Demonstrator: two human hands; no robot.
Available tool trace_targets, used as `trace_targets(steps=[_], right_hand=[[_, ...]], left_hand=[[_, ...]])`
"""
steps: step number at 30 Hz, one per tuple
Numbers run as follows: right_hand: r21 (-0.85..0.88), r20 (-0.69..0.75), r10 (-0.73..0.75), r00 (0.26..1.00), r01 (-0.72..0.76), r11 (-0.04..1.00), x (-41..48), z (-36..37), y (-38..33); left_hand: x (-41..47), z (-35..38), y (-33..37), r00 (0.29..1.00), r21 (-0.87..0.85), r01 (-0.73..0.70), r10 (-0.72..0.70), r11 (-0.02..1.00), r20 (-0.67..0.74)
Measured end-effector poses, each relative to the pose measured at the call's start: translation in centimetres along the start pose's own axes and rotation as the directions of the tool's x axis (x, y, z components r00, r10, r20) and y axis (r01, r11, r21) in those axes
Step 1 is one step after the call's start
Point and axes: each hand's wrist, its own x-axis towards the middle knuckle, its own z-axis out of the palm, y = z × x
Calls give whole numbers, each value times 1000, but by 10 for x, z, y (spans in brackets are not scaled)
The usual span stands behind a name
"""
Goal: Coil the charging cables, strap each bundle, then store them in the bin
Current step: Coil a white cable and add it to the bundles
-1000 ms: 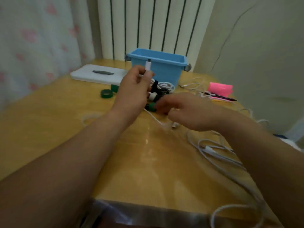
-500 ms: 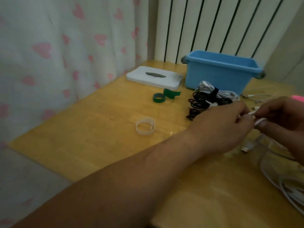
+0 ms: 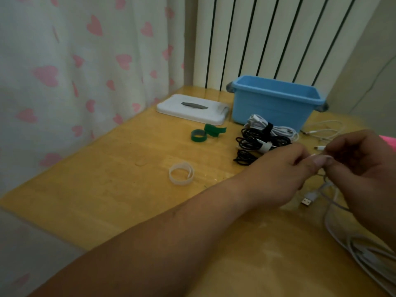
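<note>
My left hand (image 3: 280,172) and my right hand (image 3: 364,168) meet at the right of the table, both pinching a thin white cable (image 3: 334,228) that trails down to the right; its USB plug (image 3: 307,200) lies below my hands. A strapped white bundle (image 3: 263,126) and a strapped black bundle (image 3: 255,144) lie in front of the blue bin (image 3: 272,103). A loose white strap (image 3: 181,173) lies curled at mid table. Two green straps (image 3: 205,133) sit further back.
A white flat lid with a grey handle (image 3: 192,108) lies left of the bin. More loose white cable (image 3: 321,130) lies right of the bin. A pink object (image 3: 389,141) shows at the right edge. A heart-print curtain and a radiator back the table.
The view has swung left, so my hands now sit at the right. My left hand dropped from in front of the bin to meet my right hand on the white cable.
</note>
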Motion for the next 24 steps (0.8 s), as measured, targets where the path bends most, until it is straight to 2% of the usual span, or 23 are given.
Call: trace_targets(steps=[5, 9, 14, 16, 19, 22, 24], right_hand=[[60, 15, -2, 1000, 1, 998, -1, 3, -4], [-144, 166, 70, 984, -46, 988, 0, 1, 3], [-371, 183, 56, 982, 16, 928, 3, -5, -1], [-411, 167, 44, 985, 29, 911, 5, -8, -2], [-410, 153, 31, 988, 35, 911, 2, -8, -3], [-393, 152, -42, 987, 99, 914, -2, -3, -5], [-367, 157, -39, 987, 95, 925, -3, 2, -9]], left_hand=[[-5, -1, 9, 997, -77, -51, 47, 996, -60], [-5, -13, 9, 984, -219, -88, 50, 972, -173], [-3, -34, 9, 943, -508, -158, -23, 847, -331], [-1, -35, 7, 921, -515, -175, -46, 839, -388], [0, -23, 7, 933, -477, -119, -67, 871, -355], [1, -6, 6, 956, -362, -39, -71, 932, -286], [3, 1, 1, 965, -238, -24, -40, 971, -259]])
